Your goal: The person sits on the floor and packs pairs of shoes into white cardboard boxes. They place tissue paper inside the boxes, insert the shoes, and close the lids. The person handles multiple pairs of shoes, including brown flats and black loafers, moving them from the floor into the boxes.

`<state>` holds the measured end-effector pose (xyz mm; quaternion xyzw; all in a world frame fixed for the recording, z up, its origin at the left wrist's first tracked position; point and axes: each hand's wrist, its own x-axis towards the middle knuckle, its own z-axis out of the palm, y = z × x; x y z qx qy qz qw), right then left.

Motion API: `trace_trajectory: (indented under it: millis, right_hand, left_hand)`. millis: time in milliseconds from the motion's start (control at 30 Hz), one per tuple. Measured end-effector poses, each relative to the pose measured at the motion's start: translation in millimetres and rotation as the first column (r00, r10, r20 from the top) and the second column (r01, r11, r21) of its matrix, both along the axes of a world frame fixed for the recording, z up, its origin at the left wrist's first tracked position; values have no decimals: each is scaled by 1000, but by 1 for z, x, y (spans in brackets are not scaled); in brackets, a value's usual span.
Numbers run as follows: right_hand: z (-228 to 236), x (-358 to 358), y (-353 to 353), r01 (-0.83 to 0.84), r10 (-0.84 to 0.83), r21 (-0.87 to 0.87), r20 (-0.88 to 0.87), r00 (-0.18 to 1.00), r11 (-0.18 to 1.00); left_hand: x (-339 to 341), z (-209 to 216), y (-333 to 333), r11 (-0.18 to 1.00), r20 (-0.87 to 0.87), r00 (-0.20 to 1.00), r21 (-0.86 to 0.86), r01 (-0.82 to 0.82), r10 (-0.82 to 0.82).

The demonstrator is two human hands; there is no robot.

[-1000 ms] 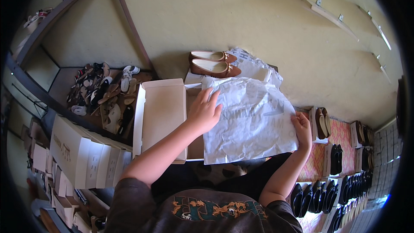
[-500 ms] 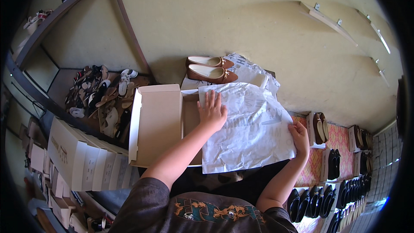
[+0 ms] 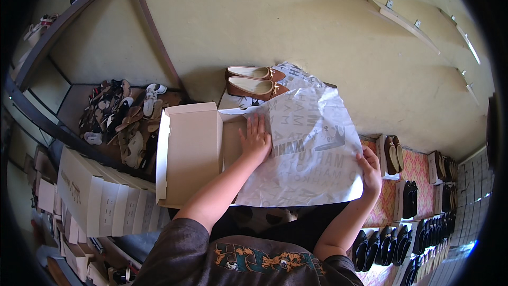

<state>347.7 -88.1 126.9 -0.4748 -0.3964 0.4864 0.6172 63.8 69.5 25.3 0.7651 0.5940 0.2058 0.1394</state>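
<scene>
A cardboard shoe box [image 3: 191,153] lies with its lid folded out to the left. Over its right part spreads a sheet of printed white wrapping paper [image 3: 309,175]. My left hand [image 3: 256,140] rests on the paper's left side, fingers stretched out over the box's inside. At the paper's right edge my right hand [image 3: 370,169] pinches it between thumb and fingers. Just beyond the box stands a pair of brown flat shoes [image 3: 255,87] with small bows, next to another crumpled printed sheet [image 3: 299,74].
White shoe boxes [image 3: 100,196] stand in a row at the left. Behind them a shelf holds a heap of sandals [image 3: 124,116]. To the right, several black shoes [image 3: 383,246] and brown flats [image 3: 393,154] are displayed on boxes. Wall brackets [image 3: 405,24] stick out at upper right.
The paper has been pulled flatter and its far right part lifted, so its print shows more. My left hand has slid slightly left and nearer; my right hand keeps its pinch.
</scene>
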Motion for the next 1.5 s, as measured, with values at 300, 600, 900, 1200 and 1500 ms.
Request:
trace_trajectory:
  millis: [300, 600, 900, 1200, 1500]
  right_hand:
    - [4, 0, -1, -60, 58, 18, 106, 993, 998]
    - [7, -7, -2, -66, 65, 21, 57, 996, 998]
    - [1, -8, 7, -94, 99, 115, -45, 994, 989]
    - [-5, -4, 6, -63, 72, 103, -89, 993, 993]
    - [-8, 2, 2, -61, 65, 52, -71, 995, 997]
  left_hand:
    - [2, -7, -5, 989, 13, 999, -143, 33, -31]
    - [7, -23, -8, 993, -38, 998, -108, 44, -48]
    - [9, -24, -8, 981, -244, 968, -194, 7, -55]
    - [10, 16, 12, 933, -553, 806, -360, -5, -209]
    - [2, 38, 19, 902, -467, 872, -425, -73, -149]
